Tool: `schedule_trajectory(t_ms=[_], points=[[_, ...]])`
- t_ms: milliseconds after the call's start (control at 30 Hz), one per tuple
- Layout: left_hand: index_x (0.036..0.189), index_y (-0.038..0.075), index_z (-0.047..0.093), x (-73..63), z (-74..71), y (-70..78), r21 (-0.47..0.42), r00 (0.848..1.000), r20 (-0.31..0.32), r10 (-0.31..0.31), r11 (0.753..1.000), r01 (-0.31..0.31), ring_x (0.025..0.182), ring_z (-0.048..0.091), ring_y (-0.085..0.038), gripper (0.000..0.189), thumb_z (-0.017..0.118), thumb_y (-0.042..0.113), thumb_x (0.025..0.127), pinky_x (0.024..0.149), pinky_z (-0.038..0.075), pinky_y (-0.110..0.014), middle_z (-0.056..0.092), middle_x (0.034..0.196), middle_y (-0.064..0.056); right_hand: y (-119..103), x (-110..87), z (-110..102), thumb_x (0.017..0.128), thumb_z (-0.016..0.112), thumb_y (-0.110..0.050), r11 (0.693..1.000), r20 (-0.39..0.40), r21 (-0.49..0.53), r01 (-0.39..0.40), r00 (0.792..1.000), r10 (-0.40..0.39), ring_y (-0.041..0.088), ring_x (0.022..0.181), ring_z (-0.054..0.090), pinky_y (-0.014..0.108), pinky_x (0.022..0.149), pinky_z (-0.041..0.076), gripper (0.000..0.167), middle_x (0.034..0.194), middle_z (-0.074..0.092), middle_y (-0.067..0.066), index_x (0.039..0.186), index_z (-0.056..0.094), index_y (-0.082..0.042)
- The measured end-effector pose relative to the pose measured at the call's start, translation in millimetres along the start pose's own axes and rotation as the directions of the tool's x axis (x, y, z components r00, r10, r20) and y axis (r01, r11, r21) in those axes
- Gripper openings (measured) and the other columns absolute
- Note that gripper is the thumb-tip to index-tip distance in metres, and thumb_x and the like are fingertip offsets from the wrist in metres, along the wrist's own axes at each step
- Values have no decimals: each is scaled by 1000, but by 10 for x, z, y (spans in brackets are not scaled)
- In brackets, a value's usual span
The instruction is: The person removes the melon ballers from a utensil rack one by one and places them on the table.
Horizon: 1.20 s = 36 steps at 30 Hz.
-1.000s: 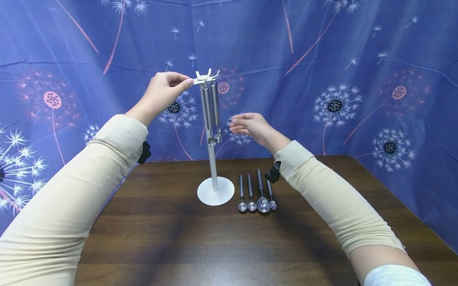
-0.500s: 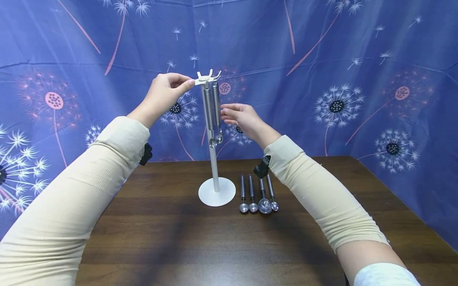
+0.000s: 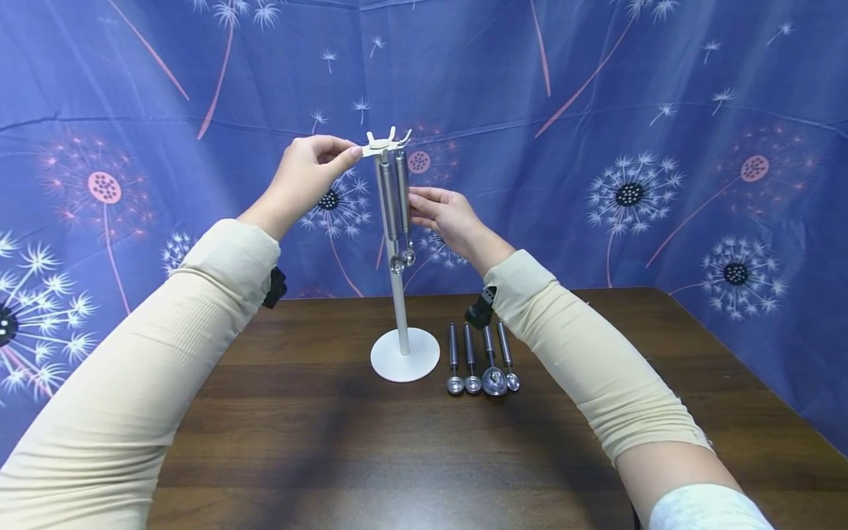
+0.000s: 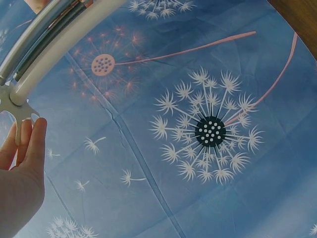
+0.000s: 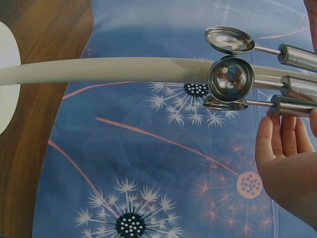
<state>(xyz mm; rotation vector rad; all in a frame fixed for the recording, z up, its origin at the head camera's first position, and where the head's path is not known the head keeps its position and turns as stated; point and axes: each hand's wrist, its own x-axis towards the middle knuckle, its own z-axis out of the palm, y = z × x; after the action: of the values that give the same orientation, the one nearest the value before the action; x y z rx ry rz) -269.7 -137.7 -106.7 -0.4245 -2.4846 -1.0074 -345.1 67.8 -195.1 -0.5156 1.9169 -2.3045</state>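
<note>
My left hand (image 3: pixel 308 173) pinches one arm of the white hook rack (image 3: pixel 380 145) at the top of a stand. In the left wrist view the left fingers (image 4: pixel 35 141) hold this arm from outside. Metal melon ballers hang from the hooks; the right wrist view shows three bowls, the middle baller (image 5: pixel 231 78), the upper baller (image 5: pixel 230 39) and the nearest baller (image 5: pixel 225 105). My right hand (image 3: pixel 450 219) is beside the hanging handles. Its straight fingers (image 5: pixel 289 134) reach up to the nearest handle, with the thumb partly cut off by the frame edge.
The stand's round white base (image 3: pixel 387 361) sits on the brown wooden table (image 3: pixel 298 442). Right of it lie several more melon ballers in a row, including a larger one (image 3: pixel 494 381). A blue dandelion-print cloth (image 3: pixel 503 88) hangs behind.
My right hand has moved left and slightly up, from apart from the stand to the hanging handles. My left hand stays at the rack.
</note>
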Motion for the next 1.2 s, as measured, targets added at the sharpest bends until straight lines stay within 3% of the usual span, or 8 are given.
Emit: schedule_trajectory(t_ms=[167,367,667,1000,1200], points=[[128,9,63,-10,-2,0,-4,1000,-2,5,1000,-5,113,58,-21,45,54,42,98,100,44,-37,64,125,-13,-5,3,18,97,58,-14,1000,-6,-4,7,1000,-7,17,103,62,32,99,50,34,110,67,6,129,59,-3],[128,9,63,-17,-4,-6,-2,1000,-6,4,1000,-4,112,58,-21,45,54,42,98,99,44,-37,64,125,-13,-20,7,26,96,59,-8,999,-11,-10,48,999,-48,12,88,61,31,94,51,32,94,65,-1,127,58,3],[127,9,63,-11,6,-16,-9,1000,-15,6,1000,-6,112,58,-20,44,54,41,98,99,45,-36,64,124,-12,-76,-10,9,97,59,-11,997,-53,-36,64,996,-66,12,88,61,33,98,49,34,97,62,1,127,57,4],[126,9,64,-5,13,-21,-9,1000,-25,3,1000,-3,109,59,-18,43,55,41,98,97,45,-34,65,122,-12,-116,-12,-1,98,56,-10,993,-58,-43,113,992,-115,9,82,59,28,89,50,33,89,62,-2,126,57,7],[126,9,64,-4,18,-20,-13,1000,-24,5,1000,-5,110,59,-19,43,55,40,98,97,45,-34,65,123,-13,-139,-19,-23,98,55,-10,993,-60,-41,110,992,-113,9,83,58,29,92,49,34,91,61,-1,127,55,7]])
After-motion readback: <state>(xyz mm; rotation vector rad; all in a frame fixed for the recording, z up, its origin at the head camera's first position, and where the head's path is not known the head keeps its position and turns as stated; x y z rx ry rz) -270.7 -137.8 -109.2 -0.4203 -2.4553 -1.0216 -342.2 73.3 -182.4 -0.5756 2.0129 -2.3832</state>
